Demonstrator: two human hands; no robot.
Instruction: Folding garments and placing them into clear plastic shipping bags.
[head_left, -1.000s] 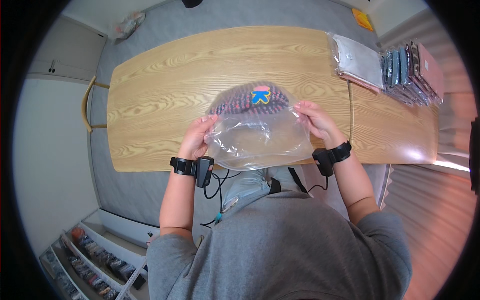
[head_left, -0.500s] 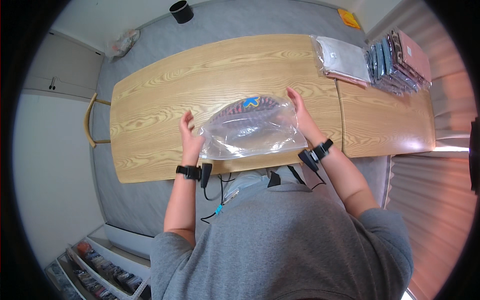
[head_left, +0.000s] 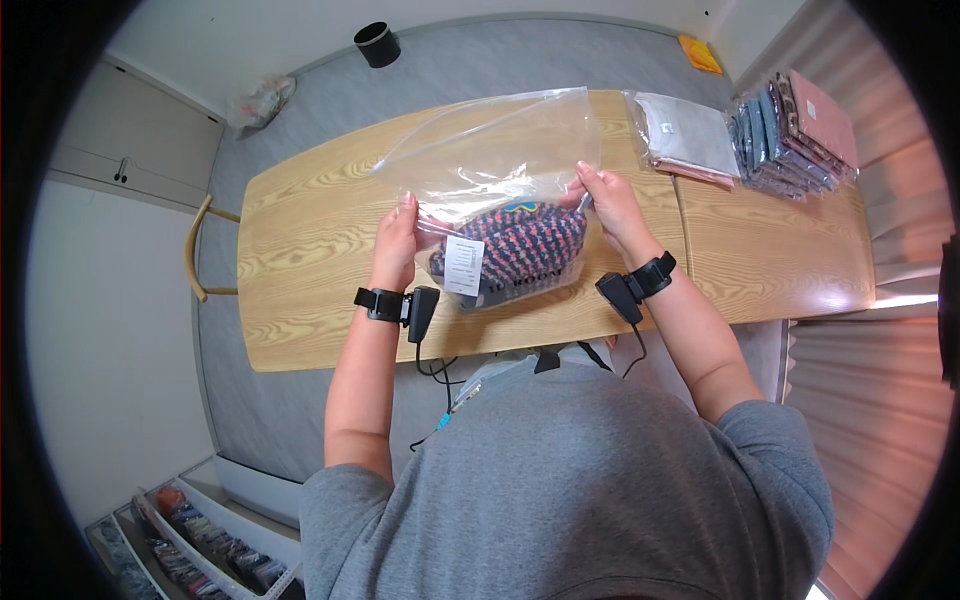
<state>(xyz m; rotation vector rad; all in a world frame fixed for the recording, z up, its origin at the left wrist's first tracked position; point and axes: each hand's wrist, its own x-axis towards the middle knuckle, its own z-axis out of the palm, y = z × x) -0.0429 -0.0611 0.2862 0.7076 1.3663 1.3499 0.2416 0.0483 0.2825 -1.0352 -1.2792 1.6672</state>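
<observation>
A clear plastic bag [head_left: 490,140] is held up over the near part of the wooden table. Inside its lower part lies a bulky folded knitted item [head_left: 530,245], dark blue with pink and light flecks; its exact kind is hidden by the folding. On the bag's front left is a white printed label [head_left: 465,267]. My left hand [head_left: 396,240] pinches the bag's left edge. Gripping the right edge is my right hand [head_left: 612,208], thumb on top. The bag's flat upper part stretches away from me, past both hands.
Flat bagged garments [head_left: 685,130] and a row of bagged folded clothes [head_left: 790,130] lie at the table's far right. A chair [head_left: 205,250] stands left. Beyond the table are a black bin [head_left: 377,45] and a plastic bag [head_left: 262,105]. Bins [head_left: 215,530] hold packed items, lower left.
The bag has been turned: its flat end, formerly toward me, now points away, and the label shows. My hands, spread beside the bag earlier, now grip its edges.
</observation>
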